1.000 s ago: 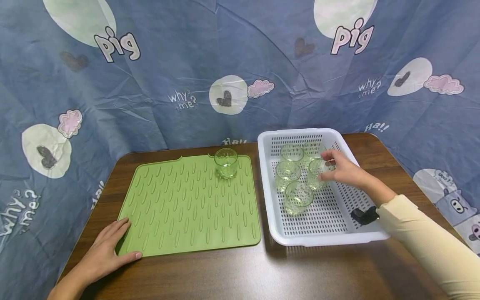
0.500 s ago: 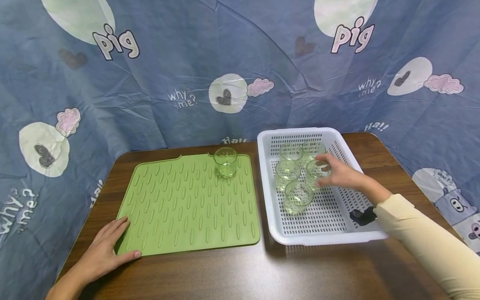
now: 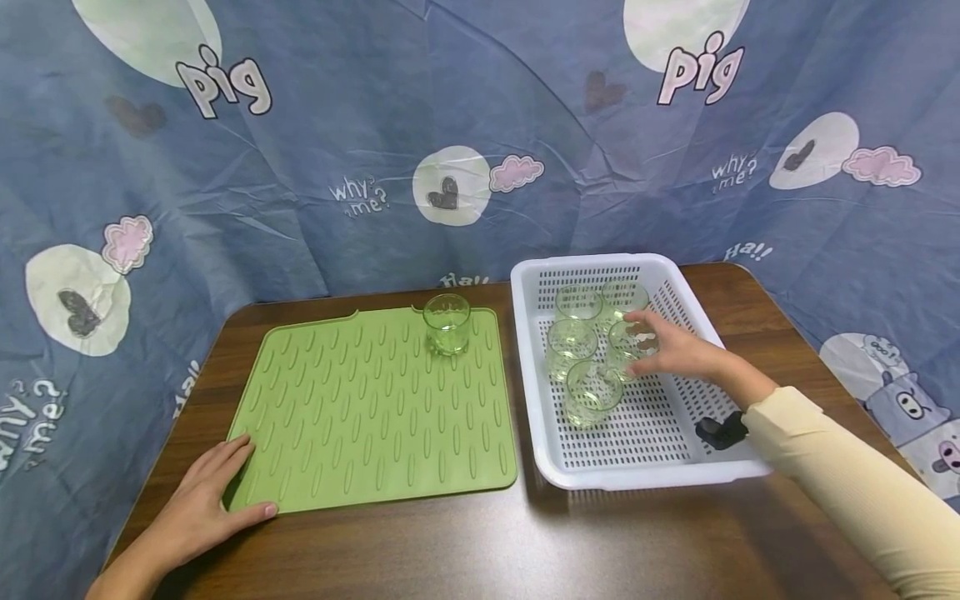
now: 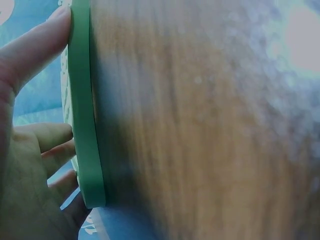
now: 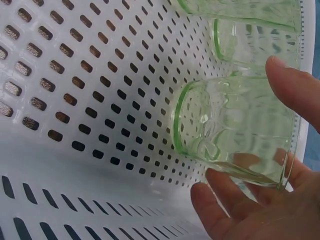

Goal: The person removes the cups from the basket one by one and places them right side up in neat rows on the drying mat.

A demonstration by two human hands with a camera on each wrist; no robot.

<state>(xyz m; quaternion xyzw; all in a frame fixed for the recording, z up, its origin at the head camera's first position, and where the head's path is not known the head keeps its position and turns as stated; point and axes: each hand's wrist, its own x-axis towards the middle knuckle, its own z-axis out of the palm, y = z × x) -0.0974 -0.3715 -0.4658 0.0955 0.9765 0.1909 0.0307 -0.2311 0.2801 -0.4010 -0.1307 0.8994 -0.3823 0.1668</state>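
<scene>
My right hand (image 3: 675, 346) reaches into the white perforated basket (image 3: 528, 367). Its thumb and fingers stand on opposite sides of a clear greenish drinking glass (image 5: 235, 125), near the rim. The glass is upright on the basket floor. Several similar glasses stand beside it, among them a front glass (image 3: 592, 396) and a left glass (image 3: 572, 350). At the front left corner of the green ridged mat (image 3: 360, 408) my left hand (image 3: 202, 500) rests with fingers extended. In the left wrist view its thumb (image 4: 50, 30) touches the mat's edge.
A single glass (image 3: 447, 325) stands upright at the mat's back right. Mat and basket sit side by side on a brown wooden table (image 3: 420, 550). A blue printed cloth (image 3: 300, 150) hangs right behind the table. A black object (image 3: 722, 432) shows at my right wrist.
My right hand has moved slightly left and closed in around the glass. The left hand stays at the mat's corner. The whole head view has shifted a little.
</scene>
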